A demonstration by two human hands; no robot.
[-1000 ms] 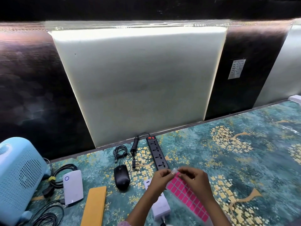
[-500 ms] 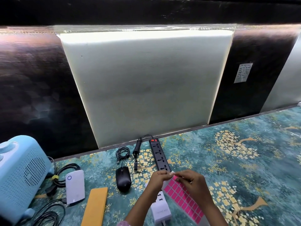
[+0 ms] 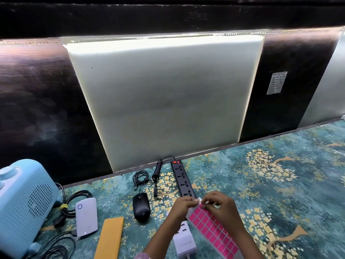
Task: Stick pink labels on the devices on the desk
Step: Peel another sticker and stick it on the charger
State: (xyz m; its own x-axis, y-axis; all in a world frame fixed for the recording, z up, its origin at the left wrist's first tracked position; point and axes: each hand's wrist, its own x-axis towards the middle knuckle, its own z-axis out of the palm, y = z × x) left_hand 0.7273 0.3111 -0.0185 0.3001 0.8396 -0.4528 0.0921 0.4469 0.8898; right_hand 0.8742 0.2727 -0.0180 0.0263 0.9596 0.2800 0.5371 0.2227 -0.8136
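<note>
Pinching the top corner of the pink label sheet (image 3: 212,231), the left hand (image 3: 182,206) and right hand (image 3: 222,207) meet above the desk (image 3: 280,193). The sheet is a grid of bright pink rectangles on white backing, hanging over the white USB power strip (image 3: 183,242), near the black power strip (image 3: 182,179) and black mouse (image 3: 141,207).
</note>
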